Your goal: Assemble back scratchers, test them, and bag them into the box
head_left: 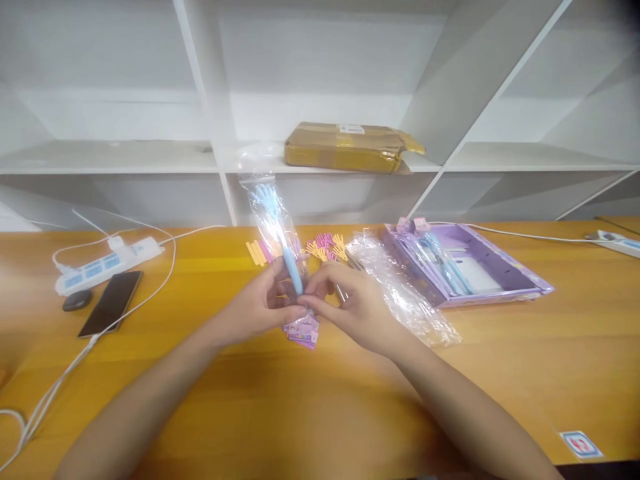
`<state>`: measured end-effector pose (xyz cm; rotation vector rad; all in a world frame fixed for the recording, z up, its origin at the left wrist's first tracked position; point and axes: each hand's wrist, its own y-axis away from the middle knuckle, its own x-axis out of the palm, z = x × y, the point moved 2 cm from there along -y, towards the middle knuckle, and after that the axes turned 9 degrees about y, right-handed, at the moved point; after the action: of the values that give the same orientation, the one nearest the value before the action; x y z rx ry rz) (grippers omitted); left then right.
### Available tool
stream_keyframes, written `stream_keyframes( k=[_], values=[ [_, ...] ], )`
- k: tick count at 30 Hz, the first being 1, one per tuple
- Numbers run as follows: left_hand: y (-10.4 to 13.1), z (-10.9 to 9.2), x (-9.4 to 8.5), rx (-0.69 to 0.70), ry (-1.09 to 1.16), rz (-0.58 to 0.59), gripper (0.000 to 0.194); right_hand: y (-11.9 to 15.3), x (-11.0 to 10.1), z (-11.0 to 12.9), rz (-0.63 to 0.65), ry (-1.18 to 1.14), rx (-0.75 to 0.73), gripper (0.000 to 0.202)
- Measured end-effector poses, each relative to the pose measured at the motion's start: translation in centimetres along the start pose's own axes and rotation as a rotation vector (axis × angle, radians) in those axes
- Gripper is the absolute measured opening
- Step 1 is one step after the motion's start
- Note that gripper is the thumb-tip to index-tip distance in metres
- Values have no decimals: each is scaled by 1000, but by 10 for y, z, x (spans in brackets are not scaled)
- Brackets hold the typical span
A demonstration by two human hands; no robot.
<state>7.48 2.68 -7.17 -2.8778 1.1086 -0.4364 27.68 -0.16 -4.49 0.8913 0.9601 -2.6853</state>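
A light blue stick with a hand-shaped end (291,267) lies inside a clear plastic bag (260,212), held tilted above the table. My left hand (263,297) is closed around the lower part of the bag and stick. At the bottom end, my right hand (347,300) pinches the bag with thumb and index finger. Just below the fingers are small pink and purple cards (303,332). Behind the hands lie yellow and pink hand-shaped pieces (327,247) and short yellow sticks (256,253).
Clear plastic bags (400,293) lie right of my hands, beside a purple box (510,267) holding bagged blue items. At left are a power strip (107,265), a phone (111,303) and white cables. A cardboard parcel (345,147) rests on the shelf (120,157).
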Motion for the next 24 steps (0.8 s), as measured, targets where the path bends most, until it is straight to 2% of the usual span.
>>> stream_keyframes(
  k=[3, 7, 12, 14, 18, 20, 22, 24],
  values=[
    [-1, 3, -1, 38, 14, 19, 50, -1, 3, -3, 1, -48, 77, 22],
    [-1, 1, -1, 50, 28, 26, 61, -3, 4, -5, 3, -137, 140, 29],
    [1, -2, -2, 43, -2, 18, 61, -6, 0, -13, 5, -209, 218, 40],
    [1, -2, -3, 46, -5, -3, 62, -6, 0, -16, 7, -206, 232, 38],
    [1, -3, -2, 6, 22, 23, 54, -4, 9, -18, 200, -167, 230, 33],
    [2, -5, 1, -13, 16, 50, 51, -2, 15, -17, 238, -186, 236, 37],
    [4, -8, 2, -13, -26, 56, 46, -3, 19, -14, 228, -310, 251, 44],
    [6, -8, 2, -37, -84, 72, 36, -4, 21, -10, 282, -528, 264, 47]
  ],
)
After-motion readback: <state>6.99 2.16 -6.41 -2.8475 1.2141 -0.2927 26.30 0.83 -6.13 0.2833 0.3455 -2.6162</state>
